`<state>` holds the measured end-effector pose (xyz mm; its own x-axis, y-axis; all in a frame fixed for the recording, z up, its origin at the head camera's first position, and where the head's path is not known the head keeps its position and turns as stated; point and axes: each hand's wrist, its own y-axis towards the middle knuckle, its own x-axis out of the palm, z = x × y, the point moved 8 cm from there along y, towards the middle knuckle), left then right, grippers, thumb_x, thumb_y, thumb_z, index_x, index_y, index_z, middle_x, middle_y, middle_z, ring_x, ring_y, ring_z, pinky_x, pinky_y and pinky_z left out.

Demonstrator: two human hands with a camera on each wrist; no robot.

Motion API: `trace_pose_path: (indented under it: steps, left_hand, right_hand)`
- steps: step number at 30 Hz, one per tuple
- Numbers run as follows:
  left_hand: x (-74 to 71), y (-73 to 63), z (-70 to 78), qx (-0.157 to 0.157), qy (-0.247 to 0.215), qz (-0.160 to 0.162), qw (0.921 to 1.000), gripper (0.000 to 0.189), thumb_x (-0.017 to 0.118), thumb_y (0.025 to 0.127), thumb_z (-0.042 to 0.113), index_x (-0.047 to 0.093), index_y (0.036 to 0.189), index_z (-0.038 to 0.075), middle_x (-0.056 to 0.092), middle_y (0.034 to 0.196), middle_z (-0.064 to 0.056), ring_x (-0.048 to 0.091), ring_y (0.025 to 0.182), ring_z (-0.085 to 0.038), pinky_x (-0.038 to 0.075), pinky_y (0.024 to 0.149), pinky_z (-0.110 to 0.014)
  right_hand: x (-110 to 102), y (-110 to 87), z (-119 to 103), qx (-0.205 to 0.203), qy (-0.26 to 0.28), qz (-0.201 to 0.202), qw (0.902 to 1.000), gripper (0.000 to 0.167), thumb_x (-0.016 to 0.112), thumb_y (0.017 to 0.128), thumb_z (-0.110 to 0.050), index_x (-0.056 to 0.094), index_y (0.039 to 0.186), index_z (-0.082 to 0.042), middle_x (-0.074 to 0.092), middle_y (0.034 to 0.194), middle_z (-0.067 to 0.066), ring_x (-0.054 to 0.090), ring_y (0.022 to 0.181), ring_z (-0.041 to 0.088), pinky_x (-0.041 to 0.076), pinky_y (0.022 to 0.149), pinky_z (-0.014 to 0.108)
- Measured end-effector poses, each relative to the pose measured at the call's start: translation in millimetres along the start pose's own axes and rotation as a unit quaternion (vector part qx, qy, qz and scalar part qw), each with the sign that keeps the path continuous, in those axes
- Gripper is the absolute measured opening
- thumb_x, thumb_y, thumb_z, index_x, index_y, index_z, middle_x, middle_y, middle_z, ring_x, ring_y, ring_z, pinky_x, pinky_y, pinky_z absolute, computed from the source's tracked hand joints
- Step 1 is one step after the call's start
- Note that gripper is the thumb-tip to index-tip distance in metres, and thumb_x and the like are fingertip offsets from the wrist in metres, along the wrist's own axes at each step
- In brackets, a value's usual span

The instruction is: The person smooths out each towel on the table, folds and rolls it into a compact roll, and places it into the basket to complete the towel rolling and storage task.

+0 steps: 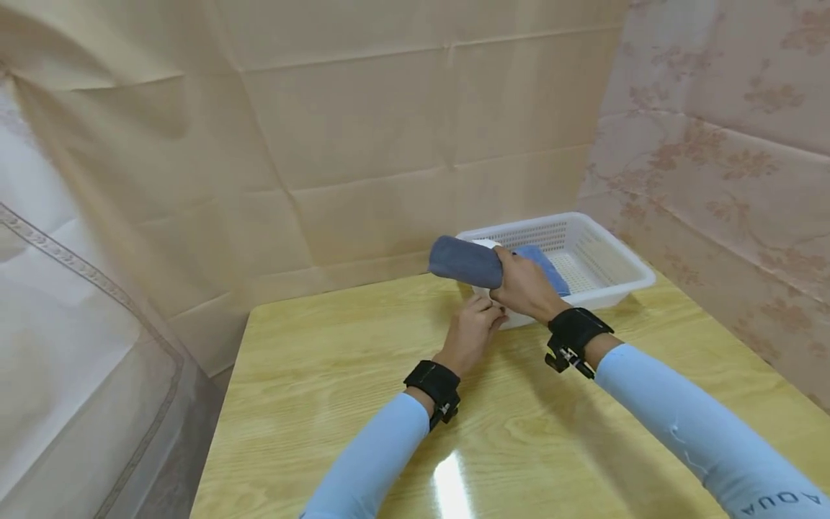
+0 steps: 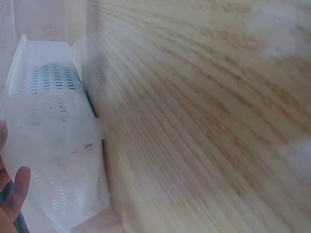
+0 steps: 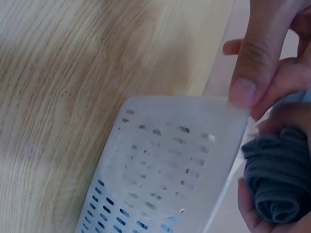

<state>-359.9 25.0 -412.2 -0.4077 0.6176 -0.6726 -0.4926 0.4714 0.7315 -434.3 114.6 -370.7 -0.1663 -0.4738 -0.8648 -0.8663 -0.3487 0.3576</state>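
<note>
My right hand [image 1: 524, 287] grips a rolled dark grey-blue towel [image 1: 463, 261] above the near left part of a white plastic basket [image 1: 612, 288]. In the right wrist view the coiled end of the rolled towel [image 3: 278, 204] shows, with fingers wrapped around it. My left hand [image 1: 472, 330] pinches the basket's rim at its near left corner; the right wrist view has its thumb [image 3: 252, 68] pressed on that rim. Inside the basket lie a folded blue cloth [image 1: 541, 267] and a white item [image 1: 488, 244], the latter mostly hidden behind the towel and hand.
The basket stands at the back right of a wooden table [image 1: 337, 375]. Beige cloth [image 1: 363, 158] hangs behind the table, and a floral curtain [image 1: 726, 166] runs along the right side. White fabric [image 1: 71, 346] hangs at the left.
</note>
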Motion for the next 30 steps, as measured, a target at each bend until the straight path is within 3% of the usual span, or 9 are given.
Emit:
trace_pose_path:
  steps: [5, 16, 23, 30]
  left_hand:
    - [3.2, 3.6, 2.6, -0.006, -0.004, -0.011, 0.9999, 0.005, 0.079, 0.092, 0.014, 0.079, 0.095, 0.01, 0.068, 0.093, 0.0, 0.062, 0.088, -0.013, 0.049, 0.078, -0.016]
    - [6.3, 11.0, 8.6, -0.007, -0.011, -0.026, 0.9996, 0.005, 0.079, 0.092, 0.015, 0.079, 0.093, 0.011, 0.067, 0.087, 0.001, 0.06, 0.082, -0.013, 0.048, 0.077, -0.021]
    - [10.9, 12.9, 12.5, -0.003, 0.022, -0.035, 0.9991, 0.006, 0.076, 0.095, 0.019, 0.078, 0.092, 0.014, 0.064, 0.084, 0.002, 0.058, 0.081, -0.011, 0.049, 0.08, -0.018]
    - [12.3, 13.5, 12.9, 0.002, 0.025, -0.035, 0.9991, 0.006, 0.076, 0.095, 0.019, 0.078, 0.092, 0.015, 0.06, 0.082, 0.003, 0.056, 0.079, -0.01, 0.047, 0.072, -0.016]
  right_hand:
    - [0.1, 2.1, 11.0, 0.018, 0.009, -0.008, 0.9998, 0.077, 0.076, 0.08, -0.009, 0.041, 0.145, 0.012, 0.067, 0.106, 0.033, 0.069, 0.086, 0.044, 0.056, 0.071, 0.052]
    - [-9.4, 4.9, 29.9, 0.021, -0.009, 0.009, 0.9997, 0.08, 0.078, 0.077, -0.01, 0.043, 0.144, 0.014, 0.066, 0.108, 0.034, 0.068, 0.089, 0.046, 0.055, 0.074, 0.054]
    - [-14.2, 1.9, 44.3, 0.048, -0.008, -0.003, 0.9988, 0.078, 0.075, 0.078, -0.011, 0.042, 0.145, 0.013, 0.065, 0.107, 0.035, 0.067, 0.09, 0.047, 0.054, 0.073, 0.056]
    - [-22.3, -1.1, 56.6, 0.058, -0.011, 0.006, 0.9983, 0.075, 0.074, 0.077, -0.012, 0.044, 0.14, 0.015, 0.065, 0.106, 0.037, 0.068, 0.087, 0.05, 0.054, 0.068, 0.058]
